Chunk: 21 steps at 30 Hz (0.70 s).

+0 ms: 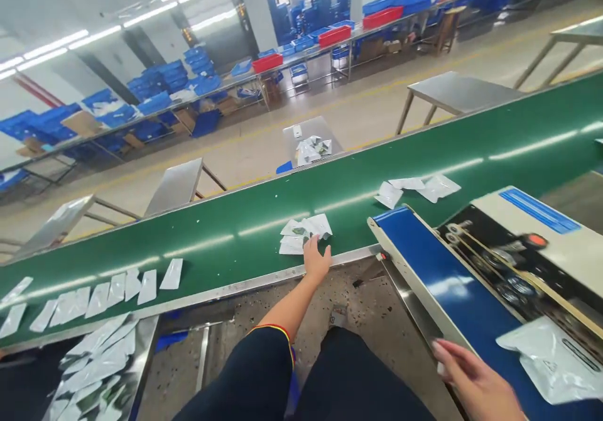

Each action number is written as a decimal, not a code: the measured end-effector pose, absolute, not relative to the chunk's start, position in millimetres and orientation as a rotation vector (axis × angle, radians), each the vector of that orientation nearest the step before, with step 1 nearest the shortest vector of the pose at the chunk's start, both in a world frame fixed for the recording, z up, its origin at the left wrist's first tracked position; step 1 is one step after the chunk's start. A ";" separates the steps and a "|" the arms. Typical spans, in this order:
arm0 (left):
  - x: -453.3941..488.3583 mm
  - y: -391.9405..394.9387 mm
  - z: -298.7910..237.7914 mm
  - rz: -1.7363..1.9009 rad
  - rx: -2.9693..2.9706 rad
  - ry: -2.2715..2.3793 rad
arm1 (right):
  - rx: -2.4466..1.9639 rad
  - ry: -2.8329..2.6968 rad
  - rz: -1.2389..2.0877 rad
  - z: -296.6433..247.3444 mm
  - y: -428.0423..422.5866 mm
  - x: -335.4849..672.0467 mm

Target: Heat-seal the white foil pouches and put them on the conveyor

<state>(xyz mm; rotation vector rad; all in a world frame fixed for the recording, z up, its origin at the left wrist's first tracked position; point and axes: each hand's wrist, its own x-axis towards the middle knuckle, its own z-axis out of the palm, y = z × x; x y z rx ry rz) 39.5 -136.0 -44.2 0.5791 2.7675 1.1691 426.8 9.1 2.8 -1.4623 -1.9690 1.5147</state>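
Observation:
My left hand [316,262] reaches over the green conveyor belt [226,267], fingers apart, its fingertips at the near edge of a small pile of white pouches [293,245]. Whether they touch the pouches I cannot tell. My right hand [478,383] hangs beside the edge of a blue belt [438,270], slightly blurred. Its thumb and fingers are drawn together, with a small whitish bit by the fingertips that I cannot make out. A larger white sealed bag [558,361] lies on the blue belt, right of that hand.
More white pouches [438,187] lie farther right on the green belt, and a row of pouches [98,298] at left. A heap of pouches [101,371] fills a metal table at lower left. The machine [532,245] has exposed rollers. Steel tables [455,91] stand beyond.

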 end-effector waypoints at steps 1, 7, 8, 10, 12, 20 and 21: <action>26.8 -148.9 -48.7 1.159 0.626 2.783 | -1.347 -2.095 1.578 3.8 6.7 385.9; -30.2 -208.7 -75.0 0.865 0.890 2.755 | -0.499 -2.900 1.196 -28.3 10.1 171.2; -40.0 -214.9 -80.0 0.781 0.950 2.725 | -0.390 -3.010 1.087 -37.8 13.9 142.1; -60.2 -223.5 -91.3 0.622 1.075 2.661 | -0.224 -3.182 0.862 -58.5 21.3 90.4; -78.8 -226.9 -104.5 0.514 1.150 2.614 | -0.114 -3.284 0.693 -80.7 26.0 49.9; -102.7 -202.5 -145.3 0.519 1.158 2.494 | -0.211 -3.292 0.535 -149.3 23.7 12.9; -100.7 -197.9 -146.4 0.541 1.151 2.506 | -0.221 -3.293 0.516 -152.4 24.1 14.6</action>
